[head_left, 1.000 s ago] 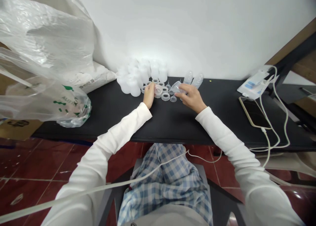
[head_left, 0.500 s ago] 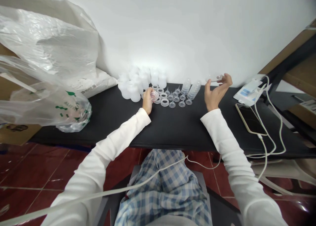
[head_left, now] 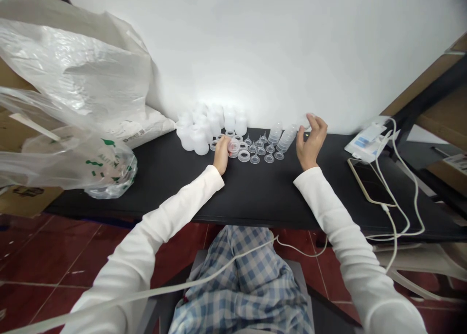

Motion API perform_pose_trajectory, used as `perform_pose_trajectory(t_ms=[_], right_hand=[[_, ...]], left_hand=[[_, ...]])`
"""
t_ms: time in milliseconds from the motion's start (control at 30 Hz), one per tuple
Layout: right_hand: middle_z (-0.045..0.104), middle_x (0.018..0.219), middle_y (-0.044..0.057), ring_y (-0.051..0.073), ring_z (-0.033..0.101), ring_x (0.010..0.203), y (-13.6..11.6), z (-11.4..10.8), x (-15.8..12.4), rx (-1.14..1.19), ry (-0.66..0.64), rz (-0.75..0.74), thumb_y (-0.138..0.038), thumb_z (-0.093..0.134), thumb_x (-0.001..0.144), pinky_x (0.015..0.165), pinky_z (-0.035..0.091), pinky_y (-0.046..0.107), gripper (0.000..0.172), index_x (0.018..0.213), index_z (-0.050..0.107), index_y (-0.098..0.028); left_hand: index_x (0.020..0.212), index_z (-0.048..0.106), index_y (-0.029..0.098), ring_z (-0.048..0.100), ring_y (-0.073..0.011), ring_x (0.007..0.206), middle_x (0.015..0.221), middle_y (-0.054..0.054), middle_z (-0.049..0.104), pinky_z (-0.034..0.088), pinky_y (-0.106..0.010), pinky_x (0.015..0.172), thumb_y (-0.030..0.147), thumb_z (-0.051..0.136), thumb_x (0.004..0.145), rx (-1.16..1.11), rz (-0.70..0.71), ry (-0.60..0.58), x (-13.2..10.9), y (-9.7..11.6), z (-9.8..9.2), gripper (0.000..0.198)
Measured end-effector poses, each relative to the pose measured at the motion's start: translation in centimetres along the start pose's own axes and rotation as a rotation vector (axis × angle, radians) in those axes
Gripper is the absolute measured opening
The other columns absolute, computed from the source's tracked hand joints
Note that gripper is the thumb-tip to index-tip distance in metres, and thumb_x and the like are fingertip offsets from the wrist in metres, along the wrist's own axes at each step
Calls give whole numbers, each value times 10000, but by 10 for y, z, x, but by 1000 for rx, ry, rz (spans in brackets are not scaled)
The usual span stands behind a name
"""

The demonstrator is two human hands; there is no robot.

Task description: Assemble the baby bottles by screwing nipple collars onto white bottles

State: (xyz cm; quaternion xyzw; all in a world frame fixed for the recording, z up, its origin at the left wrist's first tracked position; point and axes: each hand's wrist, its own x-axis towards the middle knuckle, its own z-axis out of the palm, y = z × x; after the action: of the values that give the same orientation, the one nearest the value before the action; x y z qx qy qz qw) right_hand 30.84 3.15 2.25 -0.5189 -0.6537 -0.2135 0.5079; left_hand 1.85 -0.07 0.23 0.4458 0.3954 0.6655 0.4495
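Observation:
My left hand (head_left: pixel 221 153) rests on the black table (head_left: pixel 255 188), fingers closed round a small clear plastic ring (head_left: pixel 232 147). Beside it lie several clear rings (head_left: pixel 243 155) and small clear nipples (head_left: pixel 269 157). Behind them stand white translucent bottles (head_left: pixel 204 125) and two stacks of clear caps (head_left: pixel 281 135). My right hand (head_left: pixel 310 142) is raised at the right end of the cap stacks, its fingers curled on a clear cap (head_left: pixel 305 121) at the fingertips.
A big clear plastic bag (head_left: pixel 69 105) bulges over the table's left end, with a white sack (head_left: pixel 138 127) behind it. On the right lie a phone (head_left: pixel 370 181), a white device (head_left: pixel 367 139) and looping white cables (head_left: pixel 397 198). A cable crosses my checked lap (head_left: pixel 248 275).
My right hand left the nipples, swung up and right with a clear cap, then came back left and down toward the cap stacks. The left hand stayed on its ring.

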Motion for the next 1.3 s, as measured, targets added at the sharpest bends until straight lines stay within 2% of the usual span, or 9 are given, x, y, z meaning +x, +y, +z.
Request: perform_pose_trajectory(t_ms=[200,333,467,567,733,967,1067,1200,1300], right_hand=[[614,1180,138,287,591,1108,-8,5,-4,-69,-261,23,-425,355,1039,990,473,514,471,1416,573,-248],[570,1257,150,291,568,1139,-10,2,-3,-81,-181,36,-405,280,1053,1000,455,522,488,1403,589,-259],[516,1332,179,329,525,1233,-15,-2,-5,-60,-85,9,-424,295,1040,1029,421,565,508,1469,480,-224],[564,1244,195,351,541,1204,-30,-2,-11,49,-129,-91,-452,343,1024,1013,416,569,478,1363,519,-165],[654,954,110,267,619,913,-71,9,-27,246,-395,-393,-452,456,1002,888,468,447,349,1175,590,-180],[644,854,65,208,610,771,-85,18,-37,374,-393,-401,-408,495,1017,730,493,351,233,1085,567,-197],[611,808,45,189,578,736,-87,15,-35,363,-384,-481,-325,458,1038,694,472,324,161,995,562,-210],[554,738,35,185,514,713,-94,11,-32,248,-411,-629,-245,387,1061,695,427,325,263,855,548,-219],[539,736,32,183,487,716,-98,8,-29,197,-469,-743,-243,367,1071,695,400,329,277,889,574,-218]], left_hand=[[675,430,192,409,-74,568,668,32,431,308,-200,469,506,629,919,33,-26,-12,-3,2,3,445],[668,424,193,432,-77,583,671,30,445,347,-199,488,517,646,904,21,-13,-42,-3,2,2,459],[687,467,192,504,-94,655,707,19,497,436,-210,566,549,687,861,18,-3,-102,-3,1,2,454],[741,536,194,561,-111,708,748,9,562,493,-238,641,632,738,788,28,35,-161,-3,1,4,485],[772,560,188,577,-106,700,755,8,603,513,-259,700,729,781,679,26,78,-291,-8,2,9,591],[717,493,192,501,-95,674,705,32,495,436,-250,654,732,737,734,156,164,-386,-13,5,9,593],[694,460,195,441,-91,635,679,38,454,395,-263,636,750,711,748,196,196,-377,-11,5,8,611],[673,404,203,406,-91,601,642,46,411,381,-268,612,778,685,750,158,160,-385,-8,1,8,645],[685,382,208,370,-88,579,629,51,371,353,-259,578,743,627,835,186,78,-355,-9,-3,11,607]])
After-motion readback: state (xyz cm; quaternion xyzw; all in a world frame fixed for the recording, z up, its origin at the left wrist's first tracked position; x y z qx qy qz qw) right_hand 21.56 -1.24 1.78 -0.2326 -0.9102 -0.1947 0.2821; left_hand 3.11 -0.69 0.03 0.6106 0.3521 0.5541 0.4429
